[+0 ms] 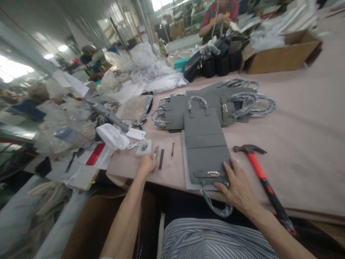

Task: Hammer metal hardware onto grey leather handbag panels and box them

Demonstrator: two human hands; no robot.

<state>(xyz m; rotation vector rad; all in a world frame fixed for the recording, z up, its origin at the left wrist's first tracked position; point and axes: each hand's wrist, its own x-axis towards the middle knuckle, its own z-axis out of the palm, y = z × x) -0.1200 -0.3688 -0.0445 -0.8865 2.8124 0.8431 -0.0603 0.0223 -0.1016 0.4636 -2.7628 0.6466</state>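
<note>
My right hand [238, 185] lies with fingers and thumb spread on the lower right corner of a grey handbag piece [206, 151]. That piece is laid out flat, with a metal clasp [213, 174] near its lower end and a plastic-wrapped handle [217, 207] hanging past the table edge. A pale sheet [184, 158] shows beneath it. My left hand [147, 164] is closed at the lower end of a short metal tool [156, 152]; what its fingertips pinch is hidden. Beside it lie a dark flat bar [161, 159] and a thin metal punch-like rod [173, 150].
More grey handbag pieces [175, 112] with wrapped handles lie behind. A claw hammer [258, 169] rests at right. A white fan [112, 136], a small plastic bag [144, 148] and a metal post [107, 113] stand at left. Black bags [208, 66], a cardboard box [283, 55] and another person [234, 10] are farther back.
</note>
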